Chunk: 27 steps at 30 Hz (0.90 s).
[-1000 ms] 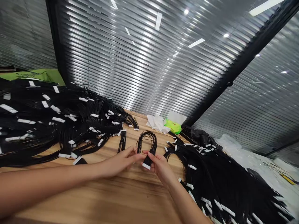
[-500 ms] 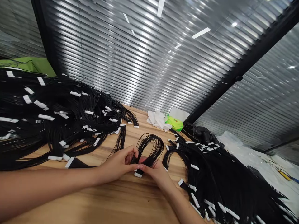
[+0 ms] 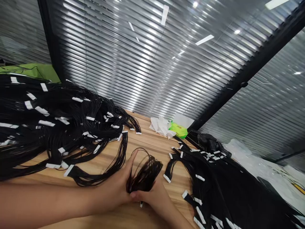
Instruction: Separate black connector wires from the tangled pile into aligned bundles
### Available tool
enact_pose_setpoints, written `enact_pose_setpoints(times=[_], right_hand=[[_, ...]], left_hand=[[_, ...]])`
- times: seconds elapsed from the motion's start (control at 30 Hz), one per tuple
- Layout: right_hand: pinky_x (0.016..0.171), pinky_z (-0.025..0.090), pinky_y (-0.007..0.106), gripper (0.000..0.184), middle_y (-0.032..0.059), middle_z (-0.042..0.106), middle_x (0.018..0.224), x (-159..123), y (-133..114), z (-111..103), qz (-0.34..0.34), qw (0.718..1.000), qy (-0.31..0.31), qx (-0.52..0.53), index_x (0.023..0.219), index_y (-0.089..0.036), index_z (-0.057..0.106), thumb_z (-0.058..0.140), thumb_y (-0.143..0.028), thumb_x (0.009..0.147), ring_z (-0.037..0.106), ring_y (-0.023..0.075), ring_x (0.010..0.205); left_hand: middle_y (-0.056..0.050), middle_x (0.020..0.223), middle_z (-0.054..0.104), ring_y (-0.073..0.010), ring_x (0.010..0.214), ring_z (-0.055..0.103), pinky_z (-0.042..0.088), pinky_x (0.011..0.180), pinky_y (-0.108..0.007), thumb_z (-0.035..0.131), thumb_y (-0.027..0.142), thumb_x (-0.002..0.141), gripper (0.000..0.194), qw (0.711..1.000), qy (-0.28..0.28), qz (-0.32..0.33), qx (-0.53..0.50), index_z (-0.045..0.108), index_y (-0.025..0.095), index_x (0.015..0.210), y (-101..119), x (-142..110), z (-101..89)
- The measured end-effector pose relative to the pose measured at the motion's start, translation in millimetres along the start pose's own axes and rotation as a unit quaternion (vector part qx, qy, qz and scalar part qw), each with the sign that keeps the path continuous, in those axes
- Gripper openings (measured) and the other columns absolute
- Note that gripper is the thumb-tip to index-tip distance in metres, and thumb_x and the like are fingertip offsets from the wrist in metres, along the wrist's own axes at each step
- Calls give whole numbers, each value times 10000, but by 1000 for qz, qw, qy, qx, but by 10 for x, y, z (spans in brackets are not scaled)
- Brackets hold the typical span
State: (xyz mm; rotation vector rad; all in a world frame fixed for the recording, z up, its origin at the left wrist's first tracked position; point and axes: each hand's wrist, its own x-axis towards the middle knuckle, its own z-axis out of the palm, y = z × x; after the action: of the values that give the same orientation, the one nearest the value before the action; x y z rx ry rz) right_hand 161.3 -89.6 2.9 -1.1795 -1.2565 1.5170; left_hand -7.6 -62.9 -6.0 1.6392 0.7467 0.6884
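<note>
Between my hands is a coiled bundle of thin black wires (image 3: 146,175), its loops standing up and partly blurred. My left hand (image 3: 119,187) is at the bundle's left side, index finger pointing up along the loops and thumb near its base. From the right, my right hand (image 3: 156,195) grips the base, with its thumb across the front reaching my left hand. A small white connector (image 3: 141,204) pokes out below. Just behind my left forearm lies another wire bundle (image 3: 95,178) with white ends. The fingertips behind the coil are hidden.
A big heap of black wire bundles (image 3: 71,117) with white connectors covers the left side. A second pile (image 3: 228,187) lies at right. White tissues (image 3: 160,125) and a green packet (image 3: 178,129) sit at the back of the wooden table (image 3: 140,143), before a wall with blinds (image 3: 133,63).
My hands have moved slightly down with the wire bundle. Its wide open loop has become lower and more gathered, and my left index finger has stretched upward.
</note>
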Motion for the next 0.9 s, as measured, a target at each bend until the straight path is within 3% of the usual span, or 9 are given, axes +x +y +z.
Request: enact_pose_setpoints(times=[0.17,0.3,0.4,0.47,0.53,0.6,0.67,0.77,0.9], right_hand=[[798,487,297,371,19,708,850,-12,-2,71,-24,989,34,139,867,-196,709,874,-315,557,635,179,815],[673,498,271,410,-21,672,741,-18,25,85,48,956,45,286,849,-216,674,883,-383,538,627,136,675],[559,463,231,418,-68,616,659,-34,18,75,90,931,56,349,781,-227,628,896,-392,506,571,88,550],[531,438,207,429,-79,607,672,-50,6,79,93,920,48,378,753,-226,607,896,-409,493,529,62,525],[509,417,197,425,-92,576,633,-64,11,104,98,915,22,391,736,-227,596,880,-444,506,453,41,465],[478,397,207,426,-114,491,498,-68,51,151,128,918,-39,373,698,-233,570,852,-501,525,360,40,374],[450,387,233,483,-137,367,366,-57,136,205,178,917,-120,336,657,-246,522,809,-607,511,295,54,284],[436,380,266,622,-131,315,293,-24,302,270,217,912,-199,285,590,-243,450,688,-799,446,274,78,217],[419,337,251,650,-98,285,281,12,389,297,159,955,-171,185,548,-237,487,514,-886,543,254,81,233]], left_hand=[[4,941,625,-155,822,598,480,830,-340,724,192,727,1156,994,49,54,-76,-146,331,1475,97,-5,-4],[-54,1187,581,-153,941,596,433,960,-363,661,355,824,673,989,83,50,-114,264,329,1366,120,49,-96],[-91,1423,430,-181,1056,591,388,1031,-410,546,466,882,481,975,130,15,-180,325,309,1279,77,130,-131],[-98,1471,384,-223,1214,514,334,1084,-436,592,530,828,614,975,98,-23,-200,313,302,1324,50,166,-116],[-91,1435,445,-237,1316,419,268,1130,-431,621,585,780,680,980,-11,-60,-187,393,273,1339,46,162,-86],[-78,1332,551,-241,1277,459,263,1130,-427,575,657,774,649,973,-125,-68,-180,515,256,1281,71,122,-57],[-56,1178,640,-240,1142,557,348,1066,-419,640,684,696,669,959,-184,-75,-204,584,260,1211,113,69,-40],[-21,954,678,-210,944,617,463,897,-349,818,560,545,635,953,-176,-80,-234,643,224,1054,183,20,-34],[-32,817,670,-188,831,621,489,736,-289,769,459,674,357,967,-97,-51,-230,596,163,773,213,58,-37]])
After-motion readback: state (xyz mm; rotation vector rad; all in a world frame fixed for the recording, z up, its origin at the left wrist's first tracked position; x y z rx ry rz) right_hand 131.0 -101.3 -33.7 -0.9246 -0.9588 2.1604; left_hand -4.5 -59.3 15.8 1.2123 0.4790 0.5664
